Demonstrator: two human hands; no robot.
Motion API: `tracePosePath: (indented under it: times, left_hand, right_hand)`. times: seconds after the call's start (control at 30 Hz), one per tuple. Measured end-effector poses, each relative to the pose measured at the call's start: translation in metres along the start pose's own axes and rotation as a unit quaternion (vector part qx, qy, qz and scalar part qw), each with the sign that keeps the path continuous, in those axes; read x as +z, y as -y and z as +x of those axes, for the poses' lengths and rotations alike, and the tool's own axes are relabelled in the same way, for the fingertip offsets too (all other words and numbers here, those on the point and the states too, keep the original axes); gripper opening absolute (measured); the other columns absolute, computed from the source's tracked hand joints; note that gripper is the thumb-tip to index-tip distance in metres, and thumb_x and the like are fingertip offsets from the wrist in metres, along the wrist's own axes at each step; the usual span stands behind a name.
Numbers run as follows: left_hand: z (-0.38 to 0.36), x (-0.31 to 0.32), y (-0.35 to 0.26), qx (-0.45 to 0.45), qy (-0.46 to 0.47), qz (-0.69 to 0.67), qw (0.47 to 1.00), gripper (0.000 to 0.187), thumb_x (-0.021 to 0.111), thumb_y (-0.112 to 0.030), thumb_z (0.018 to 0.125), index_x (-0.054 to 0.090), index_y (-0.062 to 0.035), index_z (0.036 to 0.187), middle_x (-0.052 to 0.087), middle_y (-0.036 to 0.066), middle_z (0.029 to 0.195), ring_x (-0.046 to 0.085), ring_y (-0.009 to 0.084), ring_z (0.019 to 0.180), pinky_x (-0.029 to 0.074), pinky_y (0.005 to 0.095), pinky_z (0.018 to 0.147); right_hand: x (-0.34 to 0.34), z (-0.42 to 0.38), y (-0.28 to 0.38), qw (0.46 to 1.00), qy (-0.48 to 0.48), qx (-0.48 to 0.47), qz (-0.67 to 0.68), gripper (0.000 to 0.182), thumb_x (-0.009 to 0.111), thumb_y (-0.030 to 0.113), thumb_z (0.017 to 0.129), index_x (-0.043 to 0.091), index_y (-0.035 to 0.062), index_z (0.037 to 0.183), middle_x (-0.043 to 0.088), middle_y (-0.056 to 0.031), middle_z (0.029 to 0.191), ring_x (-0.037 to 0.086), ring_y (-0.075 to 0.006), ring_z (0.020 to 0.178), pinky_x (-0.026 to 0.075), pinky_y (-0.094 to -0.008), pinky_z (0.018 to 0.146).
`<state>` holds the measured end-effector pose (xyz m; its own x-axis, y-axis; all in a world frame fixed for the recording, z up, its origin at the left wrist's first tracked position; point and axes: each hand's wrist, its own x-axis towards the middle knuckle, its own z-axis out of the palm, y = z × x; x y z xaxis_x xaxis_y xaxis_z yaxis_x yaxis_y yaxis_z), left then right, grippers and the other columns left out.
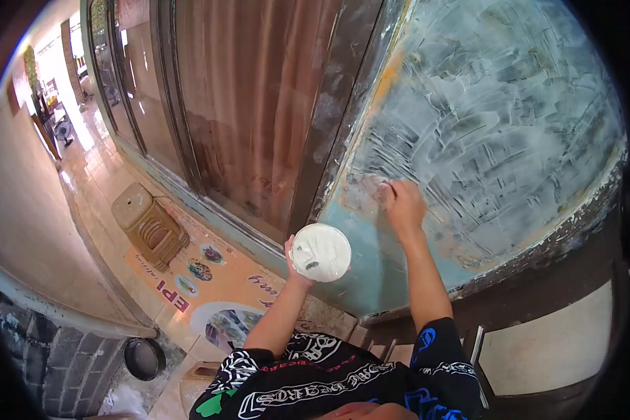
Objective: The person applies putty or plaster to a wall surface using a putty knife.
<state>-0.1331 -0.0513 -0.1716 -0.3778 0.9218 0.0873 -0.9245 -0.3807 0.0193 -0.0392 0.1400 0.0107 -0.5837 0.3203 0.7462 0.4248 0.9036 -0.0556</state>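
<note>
A black shirt with white lettering lies nearest. Beyond it, the left hand curves its fingers around a round white tub, paste-filled mouth facing the camera. The right hand bends its fingers against the grey-streaked wall, their grip unclear. An orange banner reads "EPI".

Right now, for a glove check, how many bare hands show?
2: the left hand, partly hidden, holding the tub; the right hand, up at the wall.
</note>
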Motion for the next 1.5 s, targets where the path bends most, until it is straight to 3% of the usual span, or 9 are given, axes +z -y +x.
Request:
tracePosePath:
  times: [0.23, 0.5, 0.6, 0.9, 1.0, 1.13, 1.27, 1.33, 1.5]
  left_hand:
    - [-0.005, 0.003, -0.008, 0.009, -0.014, -0.017, 1.000, 0.074, 0.039, -0.067, 0.087, 0.052, -0.0164, 0.140, 0.052, 0.014, 0.143, 0.051, 0.0471, 0.125, 0.034, 0.0817, 0.094]
    - [-0.015, 0.003, -0.010, -0.002, -0.005, -0.008, 1.000, 0.075, 0.041, -0.067, 0.086, 0.051, -0.0174, 0.142, 0.050, 0.014, 0.145, 0.048, 0.0469, 0.128, 0.031, 0.0835, 0.095]
    - [-0.017, 0.002, -0.011, -0.023, 0.060, -0.096, 0.993, 0.075, 0.041, -0.067, 0.087, 0.051, -0.0161, 0.142, 0.051, 0.014, 0.145, 0.049, 0.0462, 0.128, 0.032, 0.0805, 0.098]
    - [-0.027, -0.010, -0.014, 0.040, -0.020, -0.006, 0.999, 0.078, 0.040, -0.067, 0.088, 0.051, -0.0114, 0.141, 0.051, 0.015, 0.144, 0.050, 0.0427, 0.128, 0.039, 0.0670, 0.104]
    - [-0.028, -0.006, -0.015, 0.022, -0.002, -0.025, 0.999, 0.079, 0.043, -0.068, 0.086, 0.051, -0.0123, 0.141, 0.050, 0.016, 0.145, 0.049, 0.0455, 0.128, 0.036, 0.0742, 0.101]
    - [-0.032, 0.003, -0.017, 0.027, -0.009, -0.015, 0.999, 0.081, 0.046, -0.069, 0.083, 0.051, -0.0144, 0.142, 0.049, 0.016, 0.146, 0.048, 0.0482, 0.128, 0.031, 0.0827, 0.097]
    - [-0.035, 0.005, -0.018, 0.015, 0.011, -0.028, 0.999, 0.082, 0.047, -0.070, 0.082, 0.050, -0.0158, 0.143, 0.048, 0.015, 0.147, 0.047, 0.0488, 0.128, 0.029, 0.0843, 0.096]
    - [-0.037, 0.010, -0.018, 0.003, 0.101, -0.066, 0.993, 0.081, 0.040, -0.069, 0.087, 0.050, -0.0111, 0.143, 0.050, 0.016, 0.145, 0.050, 0.0447, 0.128, 0.037, 0.0672, 0.106]
    - [-0.035, 0.005, -0.014, -0.016, 0.084, -0.050, 0.995, 0.081, 0.041, -0.070, 0.087, 0.049, -0.0128, 0.144, 0.049, 0.017, 0.146, 0.047, 0.0475, 0.130, 0.032, 0.0775, 0.102]
  right_hand:
    - [0.019, -0.013, -0.004, 0.996, 0.069, -0.056, 0.005, 0.016, 0.070, 0.027, 0.086, 0.070, 0.0114, 0.087, 0.066, -0.0067, 0.081, 0.065, -0.0306, 0.081, 0.051, -0.0445, 0.068]
    - [-0.018, 0.001, 0.001, 0.998, 0.040, 0.045, 0.016, 0.017, 0.068, 0.028, 0.087, 0.069, 0.0103, 0.088, 0.066, -0.0092, 0.083, 0.064, -0.0324, 0.083, 0.050, -0.0458, 0.070]
    - [0.011, -0.004, 0.005, 0.995, 0.097, -0.025, -0.018, 0.019, 0.068, 0.029, 0.087, 0.069, 0.0098, 0.087, 0.067, -0.0096, 0.085, 0.064, -0.0331, 0.083, 0.051, -0.0464, 0.071]
    - [-0.019, -0.008, 0.025, 0.999, 0.022, 0.016, -0.035, 0.019, 0.065, 0.031, 0.090, 0.068, 0.0121, 0.088, 0.066, -0.0077, 0.085, 0.065, -0.0304, 0.084, 0.051, -0.0464, 0.065]
    - [0.017, -0.022, 0.025, 0.991, 0.110, -0.034, -0.068, 0.020, 0.065, 0.030, 0.090, 0.066, 0.0104, 0.087, 0.067, -0.0072, 0.085, 0.065, -0.0309, 0.083, 0.051, -0.0479, 0.066]
    - [0.004, -0.002, 0.005, 0.992, 0.036, -0.016, -0.117, 0.021, 0.066, 0.031, 0.089, 0.066, 0.0102, 0.085, 0.067, -0.0080, 0.083, 0.064, -0.0315, 0.080, 0.051, -0.0480, 0.065]
    - [-0.029, 0.002, 0.009, 0.999, -0.026, 0.029, -0.037, 0.022, 0.070, 0.032, 0.086, 0.066, 0.0112, 0.081, 0.066, -0.0084, 0.079, 0.064, -0.0313, 0.076, 0.050, -0.0464, 0.064]
    - [-0.015, -0.011, 0.016, 0.999, -0.032, -0.027, -0.018, 0.021, 0.070, 0.032, 0.086, 0.066, 0.0117, 0.081, 0.066, -0.0070, 0.079, 0.064, -0.0302, 0.077, 0.050, -0.0450, 0.063]
    - [0.024, -0.021, 0.006, 0.997, 0.051, -0.043, -0.049, 0.022, 0.069, 0.033, 0.087, 0.066, 0.0118, 0.083, 0.067, -0.0056, 0.083, 0.065, -0.0298, 0.079, 0.051, -0.0448, 0.065]
